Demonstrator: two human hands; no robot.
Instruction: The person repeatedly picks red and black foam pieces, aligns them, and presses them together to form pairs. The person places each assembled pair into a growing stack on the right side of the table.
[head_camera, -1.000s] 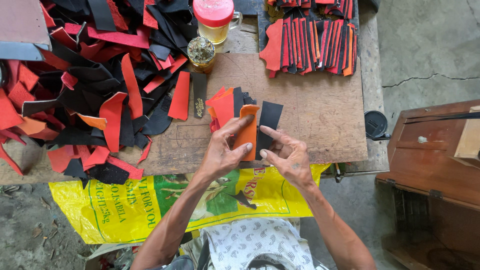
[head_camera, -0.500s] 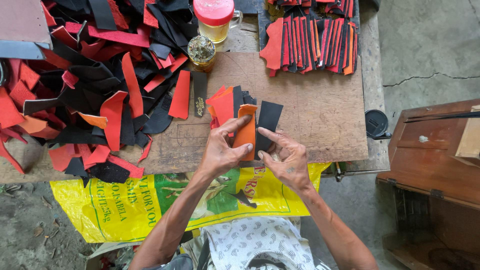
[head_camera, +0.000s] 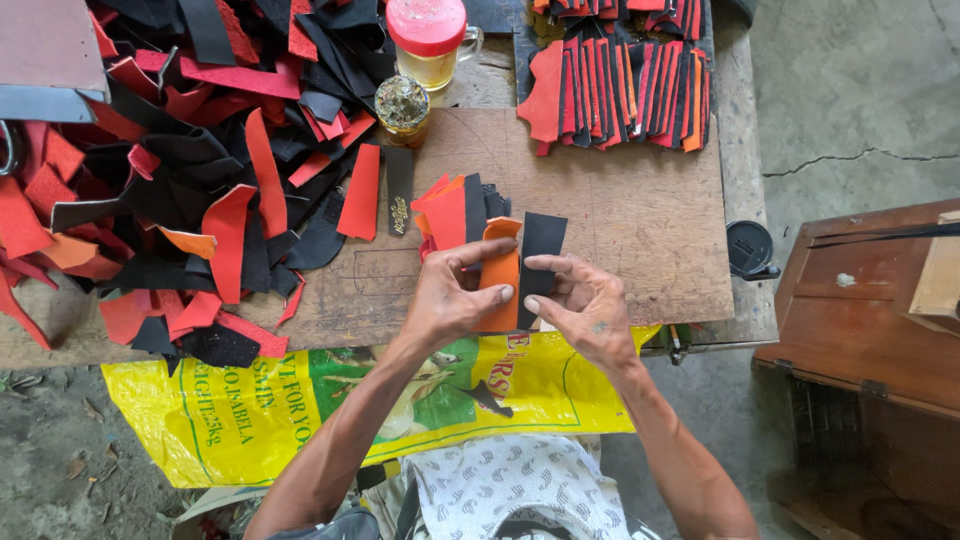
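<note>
At the near edge of the wooden board (head_camera: 640, 220), both hands work on two strips. Left hand (head_camera: 450, 300): fingers curled around an orange strip (head_camera: 500, 272), thumb pressed on its face, gripping it. Right hand (head_camera: 585, 310): thumb and forefinger pinch a black strip (head_camera: 540, 250), other fingers loosely bent. The two strips stand side by side, long edges touching, upper ends rising above the fingers, lower ends hidden by the hands.

Just behind the left hand: small stack of cut pieces (head_camera: 455, 212), red on top, black edges showing behind it. To its left, a single red strip (head_camera: 362, 192) and a narrow black strip (head_camera: 399, 190) lie flat on the board, close together.

Further left: large loose heap of red and black offcuts (head_camera: 170, 170), spilling over the board's edge. Back of the board: small round tin (head_camera: 402, 104) with a pink-lidded jar (head_camera: 430, 42) just behind it. Back right: tidy overlapped row of red, orange and black strips (head_camera: 620, 90).

Below the board's front edge hangs a yellow printed sack (head_camera: 250, 420). Right of the bench: brown wooden box (head_camera: 860, 330) on the concrete floor.
</note>
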